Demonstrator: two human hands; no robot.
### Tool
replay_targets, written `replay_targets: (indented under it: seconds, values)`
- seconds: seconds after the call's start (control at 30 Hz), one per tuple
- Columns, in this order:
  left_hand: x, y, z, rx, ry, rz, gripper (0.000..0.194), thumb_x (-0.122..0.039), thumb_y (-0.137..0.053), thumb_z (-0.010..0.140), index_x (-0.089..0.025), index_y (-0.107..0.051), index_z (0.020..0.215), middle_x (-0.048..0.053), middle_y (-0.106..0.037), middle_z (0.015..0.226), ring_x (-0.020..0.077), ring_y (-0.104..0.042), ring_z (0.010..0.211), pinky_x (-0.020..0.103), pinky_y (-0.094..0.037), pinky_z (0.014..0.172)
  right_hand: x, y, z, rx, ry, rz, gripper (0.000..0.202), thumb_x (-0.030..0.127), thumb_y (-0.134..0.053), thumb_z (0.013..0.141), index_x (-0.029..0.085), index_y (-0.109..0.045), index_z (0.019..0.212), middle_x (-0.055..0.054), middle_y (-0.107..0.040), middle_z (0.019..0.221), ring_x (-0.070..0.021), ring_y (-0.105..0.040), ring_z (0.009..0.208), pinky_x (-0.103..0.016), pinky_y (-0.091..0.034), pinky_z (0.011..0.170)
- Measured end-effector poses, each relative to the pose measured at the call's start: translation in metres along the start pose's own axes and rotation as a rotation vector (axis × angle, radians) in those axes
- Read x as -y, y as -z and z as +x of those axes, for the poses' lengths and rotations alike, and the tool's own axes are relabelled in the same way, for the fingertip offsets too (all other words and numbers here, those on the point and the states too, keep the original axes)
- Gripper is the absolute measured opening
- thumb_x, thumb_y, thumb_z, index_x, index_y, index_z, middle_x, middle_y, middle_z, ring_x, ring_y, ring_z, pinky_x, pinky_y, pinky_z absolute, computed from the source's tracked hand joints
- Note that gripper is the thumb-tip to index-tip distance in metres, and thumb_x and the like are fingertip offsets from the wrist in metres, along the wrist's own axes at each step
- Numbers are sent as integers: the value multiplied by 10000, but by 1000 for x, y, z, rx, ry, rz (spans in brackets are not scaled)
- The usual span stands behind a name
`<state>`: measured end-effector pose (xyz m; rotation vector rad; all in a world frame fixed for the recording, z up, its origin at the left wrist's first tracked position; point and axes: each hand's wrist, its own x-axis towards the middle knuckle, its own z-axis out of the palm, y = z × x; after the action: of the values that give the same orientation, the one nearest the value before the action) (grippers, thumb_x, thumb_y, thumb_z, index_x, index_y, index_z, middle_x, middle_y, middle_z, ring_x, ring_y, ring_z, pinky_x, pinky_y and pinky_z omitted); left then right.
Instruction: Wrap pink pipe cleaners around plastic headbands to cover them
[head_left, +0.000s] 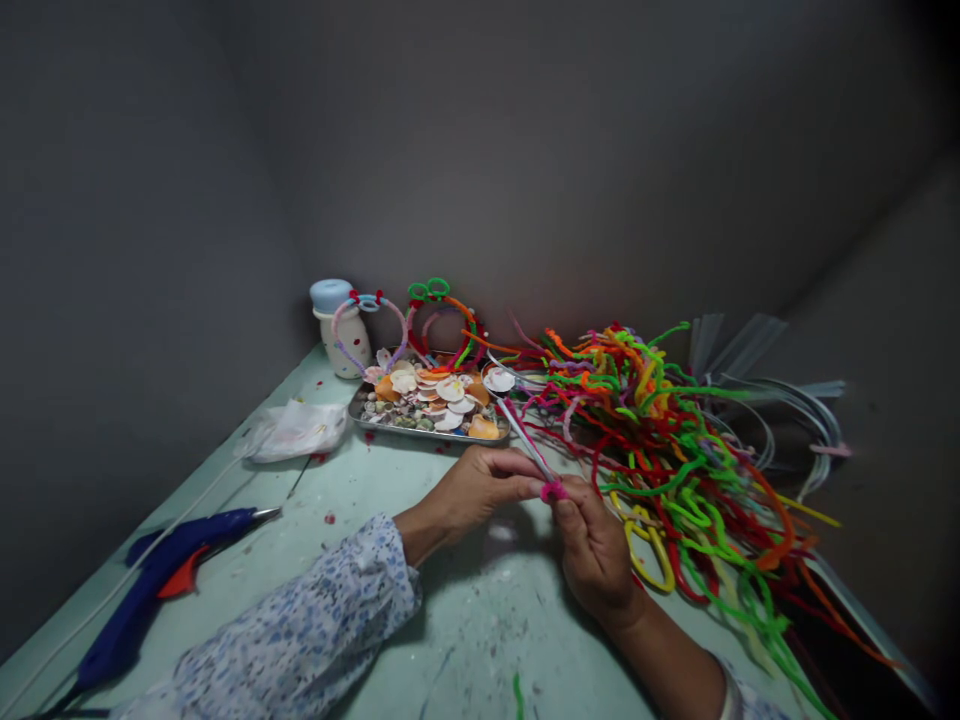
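Observation:
My left hand (487, 492) comes in from the left, its thumb and fingers pinched on a thin strip at the middle of the view. My right hand (596, 550) grips the same piece from the right, fingers curled. Between the fingertips shows a small bright pink fuzzy coil (553, 492). From it a pale, thin strip (527, 440) with a pink line along it slants up and left toward the tray. Both hands are just above the pale green table (480, 640).
Behind the hands is a metal tray (427, 434) of shells; a lidded bottle (346, 340) and fuzzy headbands (371, 335) stand behind it. A blue glue gun (142, 600) and plastic bag (296, 430) lie left. A tangled pile of colourful pipe cleaners (675, 450) and clear bands (817, 430) fills the right.

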<state>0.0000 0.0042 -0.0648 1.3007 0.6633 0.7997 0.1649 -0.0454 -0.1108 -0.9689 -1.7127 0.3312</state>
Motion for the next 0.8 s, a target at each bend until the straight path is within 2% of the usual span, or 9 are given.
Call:
replay_targets:
  seconds: [0.47,0.6,0.8]
  values:
    - [-3,-4,-1,-36,27,-45,146,-272,-743,699,-132,-724,737,18,-624,733,116,-518,685,254,-398,686,2,1,3,20,4,-15,219,214,-396,952,228,-610,996,-24,-576,784,-180,-576,741,-302,-476,654]
    - [-2,-4,-1,-37,30,-33,172,-294,-737,709,-134,-730,771,40,-638,781,133,-530,722,260,-401,697,2,1,3,20,17,-22,216,207,-403,949,228,-609,1009,-33,-591,809,-184,-581,761,-310,-480,676]
    - [0,-5,-1,-33,-7,-39,138,-276,-724,729,-140,-721,746,20,-618,746,121,-512,707,271,-392,726,0,1,4,28,41,-34,218,175,-416,941,237,-605,1031,-30,-595,847,-181,-581,786,-317,-476,716]
